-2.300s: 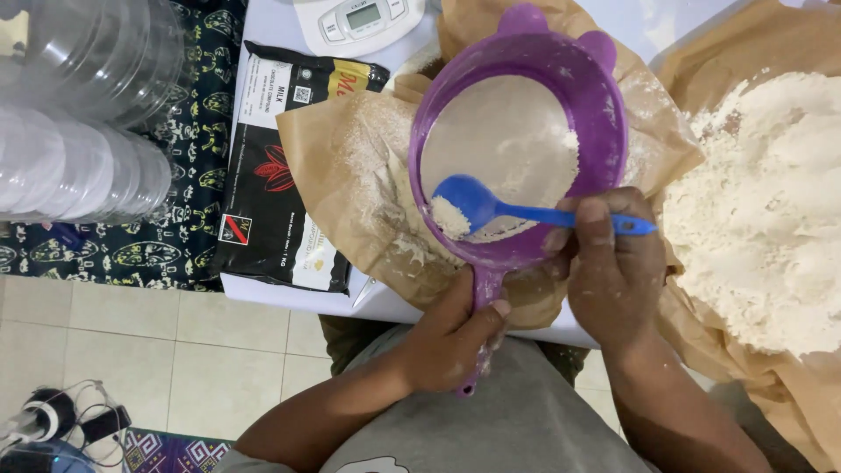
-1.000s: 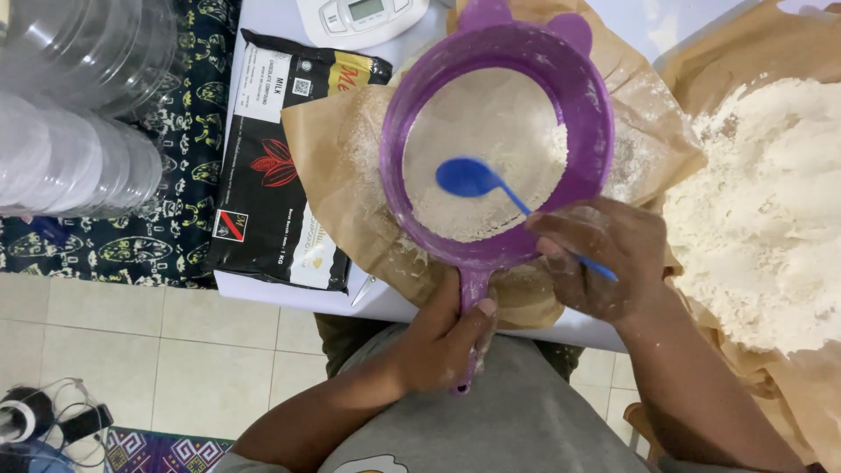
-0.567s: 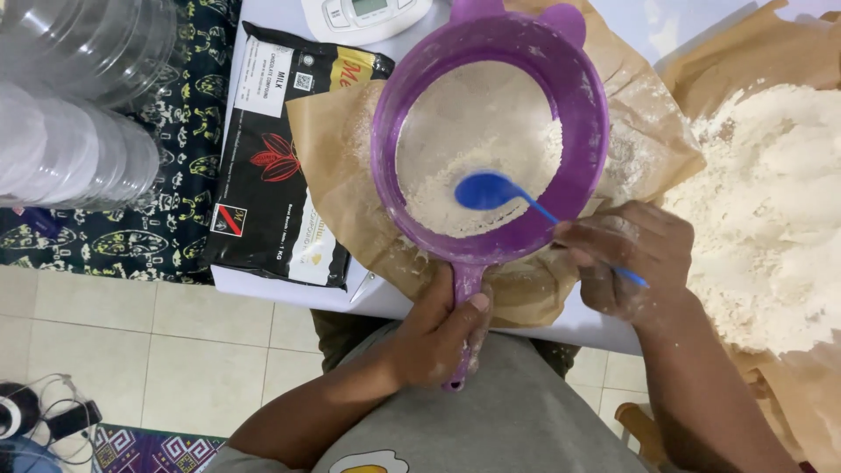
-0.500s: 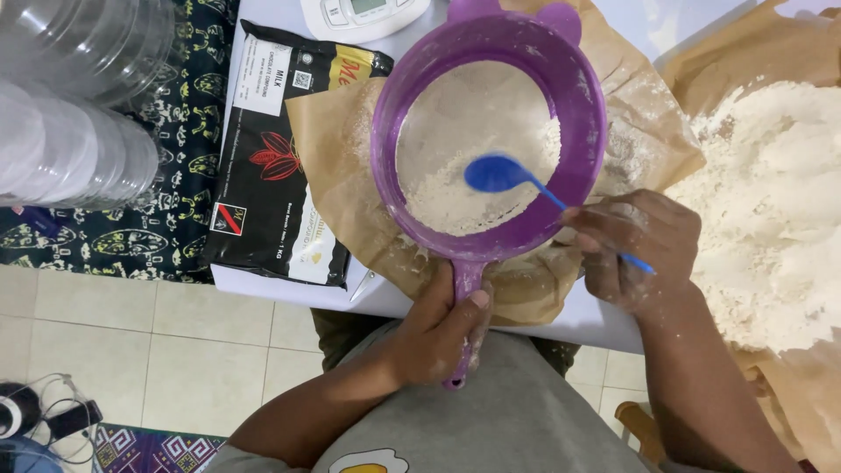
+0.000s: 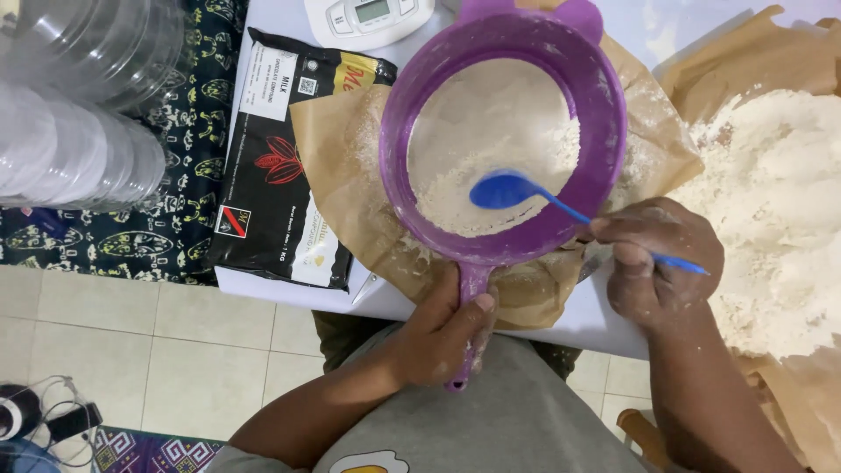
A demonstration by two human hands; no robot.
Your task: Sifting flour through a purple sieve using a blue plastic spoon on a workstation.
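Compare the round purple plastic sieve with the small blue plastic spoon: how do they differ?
The round purple plastic sieve is wide, gripped at its handle by the left hand; the small blue plastic spoon is slim, held by the right hand, its bowl inside the sieve. Both are plastic and flour-dusted.

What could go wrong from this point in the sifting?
1. The purple sieve is held only by its handle in the left hand; a tilt could dump flour past the brown paper onto the black packet.
2. The blue spoon, in the right hand, could flick flour over the sieve's rim.
3. The flour heap sits beside the right forearm, which might knock it.
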